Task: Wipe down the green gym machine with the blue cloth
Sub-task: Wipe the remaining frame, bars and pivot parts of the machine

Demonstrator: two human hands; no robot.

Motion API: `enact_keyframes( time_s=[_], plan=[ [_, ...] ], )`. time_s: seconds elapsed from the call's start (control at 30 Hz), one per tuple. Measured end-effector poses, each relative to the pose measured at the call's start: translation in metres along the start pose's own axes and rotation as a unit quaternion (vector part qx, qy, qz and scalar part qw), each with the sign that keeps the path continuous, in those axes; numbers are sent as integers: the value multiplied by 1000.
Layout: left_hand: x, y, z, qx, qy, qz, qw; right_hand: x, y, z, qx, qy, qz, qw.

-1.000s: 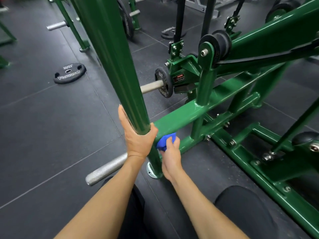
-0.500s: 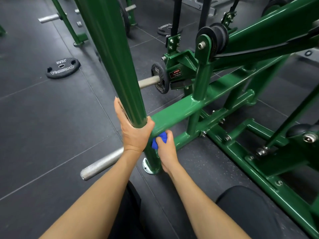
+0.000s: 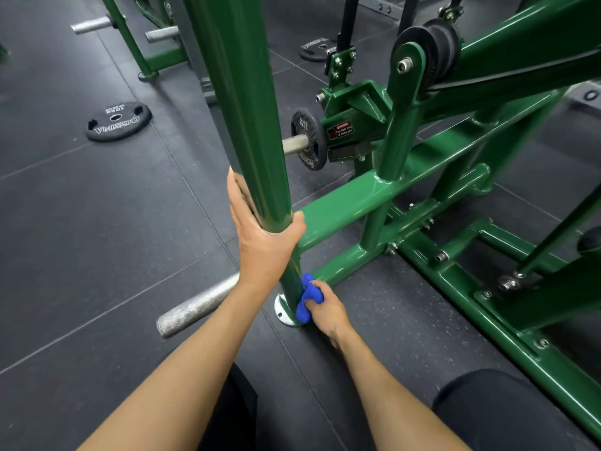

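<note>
We see left hand (image 3: 260, 242) round the post (image 3: 247, 109), right hand (image 3: 327, 309) below it holding cloth (image 3: 307, 297) against the post's foot (image 3: 281, 310); bar (image 3: 198, 307) left of it, weight plate (image 3: 118, 122) on floor (image 3: 97, 239) far left, frame rails (image 3: 351, 198) right.

A black round rubber weight plate with white lettering (image 3: 118, 121) lies flat on dark grey speckled rubber floor tiles (image 3: 81, 222). Far to the right of that plate and further back, a 2nd black plate (image 3: 317, 50) lies flat on the same tiles. Behind the lettered plate, 2 silver knurled metal pegs (image 3: 91, 26) jut from a further green steel frame (image 3: 130, 43)
</note>
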State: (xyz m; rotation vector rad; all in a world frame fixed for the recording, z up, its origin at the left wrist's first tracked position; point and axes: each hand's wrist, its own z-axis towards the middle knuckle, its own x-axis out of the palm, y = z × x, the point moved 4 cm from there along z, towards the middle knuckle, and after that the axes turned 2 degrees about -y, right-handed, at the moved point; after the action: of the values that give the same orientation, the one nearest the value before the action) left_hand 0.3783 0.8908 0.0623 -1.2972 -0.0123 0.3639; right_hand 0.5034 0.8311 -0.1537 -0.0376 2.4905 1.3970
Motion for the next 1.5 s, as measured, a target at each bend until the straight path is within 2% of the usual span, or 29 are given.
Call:
enact_keyframes(
  time_s=[0.1,0.17,0.23,0.37,0.5,0.6,0.67,0.73,0.8,0.87,1.03,1.27,1.5],
  plan=[
    [-9,9,-15,12,26,53,998,6,-6,5,-5,29,-10,999],
    [-18,26,-35,27,63,131,989,10,-12,8,-15,22,6,1000],
    [-27,48,-52,47,89,238,966,15,-18,12,-32,34,-14,999],
    [-24,85,-61,67,111,398,908,21,-32,36,-97,91,-165,977],
    [-15,92,-59,80,77,450,886,23,-51,52,-166,97,-257,947],
    [-13,97,-59,83,67,479,871,32,-58,49,-181,15,-322,929],
    [-11,98,-59,83,62,496,862,37,-61,48,-178,-19,-315,932],
    [-10,97,-59,83,57,506,857,36,-60,53,-196,-6,-327,924],
    [-9,96,-58,79,51,511,854,28,-55,60,-228,4,-392,891],
    [-8,95,-59,67,51,513,854,21,-48,67,-216,5,-423,880],
    [-6,94,-59,67,37,504,860,38,-43,63,-189,-13,-384,904],
    [-4,92,-59,60,34,501,863,42,-65,55,-169,-26,-175,970],
    [-4,93,-60,51,31,486,872,43,-69,45,-146,-47,-53,987]
  ],
)
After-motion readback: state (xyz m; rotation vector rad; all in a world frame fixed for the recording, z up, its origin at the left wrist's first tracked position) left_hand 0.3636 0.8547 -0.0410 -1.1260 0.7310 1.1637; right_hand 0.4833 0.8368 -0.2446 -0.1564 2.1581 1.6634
